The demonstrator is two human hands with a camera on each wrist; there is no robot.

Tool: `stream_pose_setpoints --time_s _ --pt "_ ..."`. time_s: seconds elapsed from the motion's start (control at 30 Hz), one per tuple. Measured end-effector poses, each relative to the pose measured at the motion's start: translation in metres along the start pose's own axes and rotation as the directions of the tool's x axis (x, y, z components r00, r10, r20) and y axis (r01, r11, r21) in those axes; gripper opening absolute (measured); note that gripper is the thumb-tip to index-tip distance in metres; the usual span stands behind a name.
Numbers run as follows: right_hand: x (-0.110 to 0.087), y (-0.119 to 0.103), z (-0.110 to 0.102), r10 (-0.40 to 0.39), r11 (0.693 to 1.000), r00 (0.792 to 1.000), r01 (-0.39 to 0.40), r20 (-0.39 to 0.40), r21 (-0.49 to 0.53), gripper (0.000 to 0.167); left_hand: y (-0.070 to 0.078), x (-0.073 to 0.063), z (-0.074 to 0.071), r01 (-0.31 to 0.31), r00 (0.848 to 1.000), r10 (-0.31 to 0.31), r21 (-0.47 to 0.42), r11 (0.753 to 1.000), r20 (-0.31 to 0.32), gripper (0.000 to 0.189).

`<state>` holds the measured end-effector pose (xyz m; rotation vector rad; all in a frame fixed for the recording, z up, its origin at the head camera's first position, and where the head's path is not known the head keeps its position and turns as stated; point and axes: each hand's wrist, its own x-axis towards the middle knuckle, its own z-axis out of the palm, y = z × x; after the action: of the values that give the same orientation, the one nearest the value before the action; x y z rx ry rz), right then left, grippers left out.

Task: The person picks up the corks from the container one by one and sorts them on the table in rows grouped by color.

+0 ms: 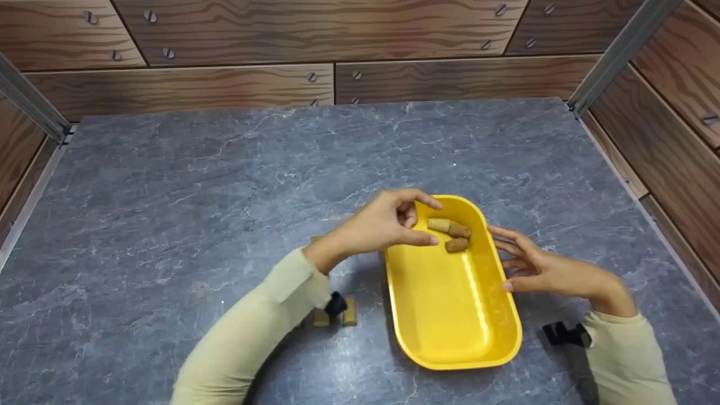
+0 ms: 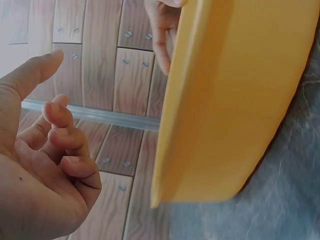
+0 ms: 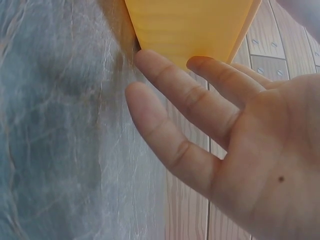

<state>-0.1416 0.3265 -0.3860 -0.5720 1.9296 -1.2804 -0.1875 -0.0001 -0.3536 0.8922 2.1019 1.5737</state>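
A yellow plastic bin [image 1: 436, 315] stands on the table, with three corks [image 1: 456, 245] lying in its far end. My left hand [image 1: 382, 222] is above the bin's left rim, thumb and forefinger spread apart over the corks. Nothing is between those fingers; in the left wrist view, the left hand's other fingers [image 2: 75, 142] are loosely bent. Against the outside of the bin's right wall, my right hand [image 1: 554, 273] rests with its fingers spread. More corks [image 1: 350, 313] lie left of the bin, partly hidden by the left forearm.
The grey marbled table [image 1: 225, 169] reaches back to a wood-patterned wall [image 1: 337, 34]. Metal edge posts [image 1: 613, 62] stand at the far corners. Dark wrist mounts [image 1: 565, 334] are seen beside both sleeves.
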Motion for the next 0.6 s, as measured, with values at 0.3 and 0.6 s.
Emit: stream_pose_setpoints --time_s 0.3,0.6 --pt "0.0 0.0 0.002 0.021 0.999 0.999 -0.022 -0.027 -0.03 0.084 -0.016 0.033 0.028 0.068 0.998 -0.069 0.05 0.996 0.01 0.045" --pt "0.0 -0.002 0.003 0.002 0.999 0.999 -0.004 -0.039 -0.044 0.085 -0.023 0.051 0.039 0.131 0.982 -0.167 0.315 0.94 0.091 0.039"
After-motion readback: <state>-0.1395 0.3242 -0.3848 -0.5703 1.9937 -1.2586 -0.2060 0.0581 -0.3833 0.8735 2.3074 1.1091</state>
